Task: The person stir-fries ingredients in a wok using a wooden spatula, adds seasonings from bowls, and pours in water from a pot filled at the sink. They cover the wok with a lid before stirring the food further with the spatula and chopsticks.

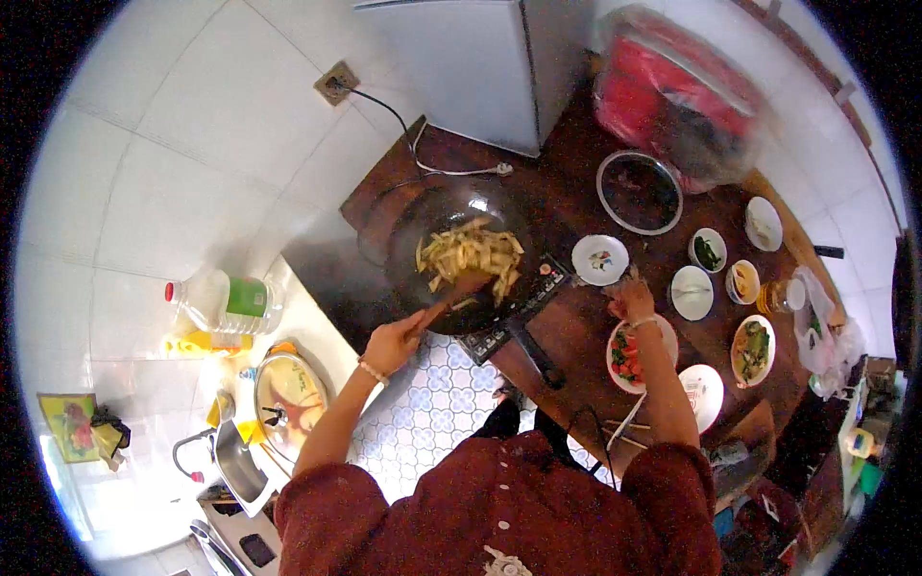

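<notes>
My left hand (pixel 396 344) is wrapped round the handle of a wooden spatula (pixel 465 285), whose blade rests among pale cut strips of food (pixel 471 254) in a black wok (pixel 408 235). The wok sits on a black induction cooker (pixel 485 343), its handle (pixel 538 360) pointing toward me. Over the brown table, my right hand (pixel 632 300) is between a small white plate with a printed pattern (pixel 600 260) and a white plate of red and green pieces (pixel 626 360). Its fingers look blurred, and what they hold, if anything, cannot be made out.
Several small bowls (pixel 691 293) stand at the right, beside a plate of greens (pixel 753 349) and a jar (pixel 783 296). A glass lid (pixel 640 192) lies behind them. At the left are a large plastic bottle (pixel 226 300) and a sink (pixel 242 466). A white cable (pixel 461 172) lies behind the wok.
</notes>
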`<action>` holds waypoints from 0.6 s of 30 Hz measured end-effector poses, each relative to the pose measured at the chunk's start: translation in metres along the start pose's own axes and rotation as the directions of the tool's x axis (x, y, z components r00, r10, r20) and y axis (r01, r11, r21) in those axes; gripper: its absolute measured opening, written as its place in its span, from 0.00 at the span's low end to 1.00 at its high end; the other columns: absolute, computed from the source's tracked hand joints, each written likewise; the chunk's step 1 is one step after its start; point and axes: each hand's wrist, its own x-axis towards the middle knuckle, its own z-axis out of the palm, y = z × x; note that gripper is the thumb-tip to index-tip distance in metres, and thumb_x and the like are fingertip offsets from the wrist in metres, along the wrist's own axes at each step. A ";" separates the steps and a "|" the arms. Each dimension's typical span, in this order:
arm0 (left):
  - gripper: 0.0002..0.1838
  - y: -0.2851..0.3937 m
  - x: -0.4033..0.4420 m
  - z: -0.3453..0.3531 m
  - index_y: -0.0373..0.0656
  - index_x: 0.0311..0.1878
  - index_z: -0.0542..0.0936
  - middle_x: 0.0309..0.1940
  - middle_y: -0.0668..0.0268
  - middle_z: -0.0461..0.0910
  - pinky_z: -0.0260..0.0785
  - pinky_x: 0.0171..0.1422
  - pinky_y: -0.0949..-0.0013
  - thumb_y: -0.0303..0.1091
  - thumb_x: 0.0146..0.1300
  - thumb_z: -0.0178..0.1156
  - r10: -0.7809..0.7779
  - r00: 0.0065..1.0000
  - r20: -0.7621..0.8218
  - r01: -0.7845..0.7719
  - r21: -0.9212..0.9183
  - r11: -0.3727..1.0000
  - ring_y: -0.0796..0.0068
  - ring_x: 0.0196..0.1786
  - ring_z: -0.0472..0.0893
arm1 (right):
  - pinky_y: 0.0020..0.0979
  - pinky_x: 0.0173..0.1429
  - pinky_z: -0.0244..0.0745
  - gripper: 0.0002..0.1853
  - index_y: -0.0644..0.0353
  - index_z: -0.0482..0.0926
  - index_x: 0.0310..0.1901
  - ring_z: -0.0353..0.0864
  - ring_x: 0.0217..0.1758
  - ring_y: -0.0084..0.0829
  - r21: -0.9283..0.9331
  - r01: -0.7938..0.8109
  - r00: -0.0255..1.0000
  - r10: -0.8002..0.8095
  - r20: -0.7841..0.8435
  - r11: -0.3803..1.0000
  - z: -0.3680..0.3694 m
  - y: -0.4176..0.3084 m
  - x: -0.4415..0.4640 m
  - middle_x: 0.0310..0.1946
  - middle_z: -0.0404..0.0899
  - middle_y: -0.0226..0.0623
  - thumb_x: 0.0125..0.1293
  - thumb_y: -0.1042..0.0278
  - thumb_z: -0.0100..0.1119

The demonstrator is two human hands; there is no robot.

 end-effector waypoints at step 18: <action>0.24 0.005 -0.008 -0.024 0.56 0.56 0.70 0.28 0.53 0.78 0.69 0.36 0.53 0.33 0.52 0.51 0.030 0.991 -0.128 -0.001 0.223 0.975 0.52 0.32 0.77 | 0.26 0.18 0.65 0.13 0.67 0.69 0.42 0.69 0.15 0.25 -0.281 0.209 0.811 -0.327 -0.486 0.937 -0.209 0.035 -0.021 0.22 0.71 0.36 0.55 0.74 0.53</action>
